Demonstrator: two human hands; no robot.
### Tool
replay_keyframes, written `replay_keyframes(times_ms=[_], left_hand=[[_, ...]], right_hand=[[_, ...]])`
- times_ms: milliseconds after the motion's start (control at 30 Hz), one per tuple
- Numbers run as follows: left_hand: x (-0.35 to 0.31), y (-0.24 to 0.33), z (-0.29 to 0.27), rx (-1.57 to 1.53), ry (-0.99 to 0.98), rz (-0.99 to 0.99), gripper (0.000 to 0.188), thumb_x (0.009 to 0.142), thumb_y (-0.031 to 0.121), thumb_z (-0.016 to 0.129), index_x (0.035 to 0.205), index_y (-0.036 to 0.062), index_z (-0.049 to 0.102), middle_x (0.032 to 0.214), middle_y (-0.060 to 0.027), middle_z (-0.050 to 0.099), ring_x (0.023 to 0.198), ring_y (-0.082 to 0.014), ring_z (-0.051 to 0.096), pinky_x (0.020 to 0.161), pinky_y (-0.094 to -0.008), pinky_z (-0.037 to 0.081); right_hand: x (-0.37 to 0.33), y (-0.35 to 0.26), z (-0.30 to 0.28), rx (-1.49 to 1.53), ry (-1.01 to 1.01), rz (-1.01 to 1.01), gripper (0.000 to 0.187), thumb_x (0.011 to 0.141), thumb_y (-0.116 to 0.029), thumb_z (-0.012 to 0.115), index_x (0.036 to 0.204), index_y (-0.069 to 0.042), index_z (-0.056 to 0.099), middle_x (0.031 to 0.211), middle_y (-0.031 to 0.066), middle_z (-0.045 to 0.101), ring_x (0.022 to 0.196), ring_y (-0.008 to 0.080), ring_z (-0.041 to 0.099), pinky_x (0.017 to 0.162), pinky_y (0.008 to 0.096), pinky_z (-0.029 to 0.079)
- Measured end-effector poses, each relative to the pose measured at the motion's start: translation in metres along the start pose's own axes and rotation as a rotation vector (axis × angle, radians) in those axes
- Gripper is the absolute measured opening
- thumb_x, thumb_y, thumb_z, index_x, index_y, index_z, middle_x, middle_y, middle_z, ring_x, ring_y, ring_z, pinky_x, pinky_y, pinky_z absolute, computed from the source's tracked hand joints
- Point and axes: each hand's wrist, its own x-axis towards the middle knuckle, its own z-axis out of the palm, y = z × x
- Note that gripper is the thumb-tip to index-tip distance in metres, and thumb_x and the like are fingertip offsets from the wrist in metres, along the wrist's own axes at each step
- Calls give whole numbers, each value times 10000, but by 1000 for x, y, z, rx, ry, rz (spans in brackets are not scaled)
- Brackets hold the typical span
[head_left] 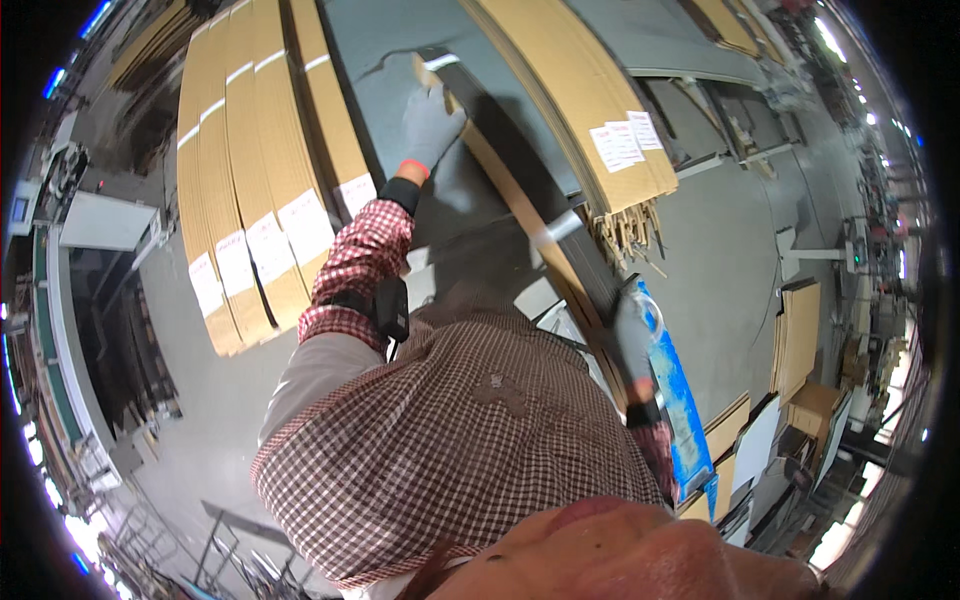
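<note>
The left hand (432, 125), in a grey glove, curls its fingers over the far end of a long flat cardboard bundle (520, 205). The right hand (632, 340), also gloved, grips the near end. Stacks of flattened cardboard (255, 160) stand to the left and right.

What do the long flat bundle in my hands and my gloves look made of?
The bundle looks like stacked corrugated cardboard: matte brown, layered edges, pale straps around it. The glove on the left hand and the glove on the right hand look like grey knit fabric with orange cuffs; any palm coating cannot be told.
</note>
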Motion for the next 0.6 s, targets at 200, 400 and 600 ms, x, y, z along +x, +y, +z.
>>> replay_keyframes(times_ms=[200,400,600], left_hand=[[-59,-15,42,-59,-209,193,476,758,363,655,1158,126,557,1102,-134,570,1098,-263,489,874,-412,435],[-149,55,66,-629,-685,-148,474,849,308,601,1240,56,509,1118,-165,590,983,-293,593,836,-371,472],[-154,64,66,-431,-488,-90,414,799,246,634,1169,73,566,1129,-126,593,1018,-267,582,884,-346,465]], right_hand=[[-141,115,-25,336,-390,196,953,575,-288,785,1324,57,306,1181,274,528,1077,380,542,896,401,449],[-70,39,-52,484,-113,92,916,621,-319,794,1328,8,312,1036,270,581,871,417,594,696,457,489],[-13,-40,-93,420,-173,138,921,630,-330,759,1374,-49,293,1088,221,540,858,378,600,682,444,488]])
